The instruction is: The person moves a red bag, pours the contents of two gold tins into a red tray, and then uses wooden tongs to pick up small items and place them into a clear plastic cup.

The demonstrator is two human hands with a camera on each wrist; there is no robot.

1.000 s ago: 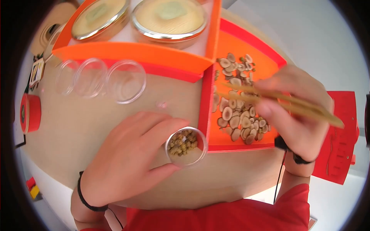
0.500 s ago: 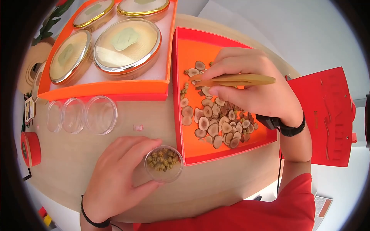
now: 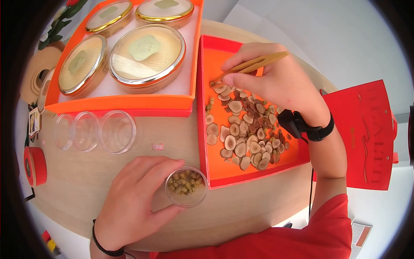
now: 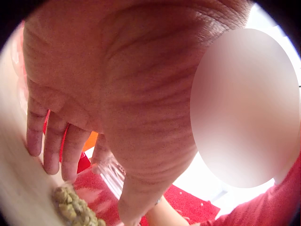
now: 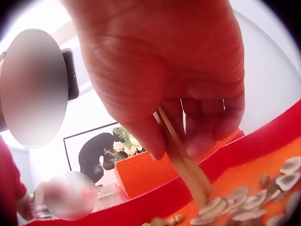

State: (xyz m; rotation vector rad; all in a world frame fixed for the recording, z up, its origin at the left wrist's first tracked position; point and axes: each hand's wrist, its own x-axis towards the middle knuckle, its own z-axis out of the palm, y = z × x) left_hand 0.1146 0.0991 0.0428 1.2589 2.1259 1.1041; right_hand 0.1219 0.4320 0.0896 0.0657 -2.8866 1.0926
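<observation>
My left hand [image 3: 136,200] holds a small round clear cup [image 3: 186,199] between thumb and index finger, beside the tray's near left corner. Greenish-brown curled pieces [image 3: 186,182] lie in the cup. In my right hand [image 3: 271,80] wooden tweezers [image 3: 254,64] are pinched, their tips low at the upper left of the red and orange tray [image 3: 228,176]. Round pale slices with dark rims [image 3: 240,150] are spread over the tray, with reddish-brown bits and a few curled pieces [image 3: 210,105] by its left wall. In the right wrist view the tweezers [image 5: 188,174] reach down beside the slices.
Behind on the left stands an orange box [image 3: 125,105] with several round lidded containers. Several clear empty cups [image 3: 117,131] stand in front of it, near a small pink packet [image 3: 158,146]. A red round tin [image 3: 35,166] is far left, a red bag [image 3: 362,134] far right.
The view has shifted, bringing more of the orange box into sight. My right hand has moved with the tweezers from over the middle of the slices to the tray's upper left. My left hand still holds the cup.
</observation>
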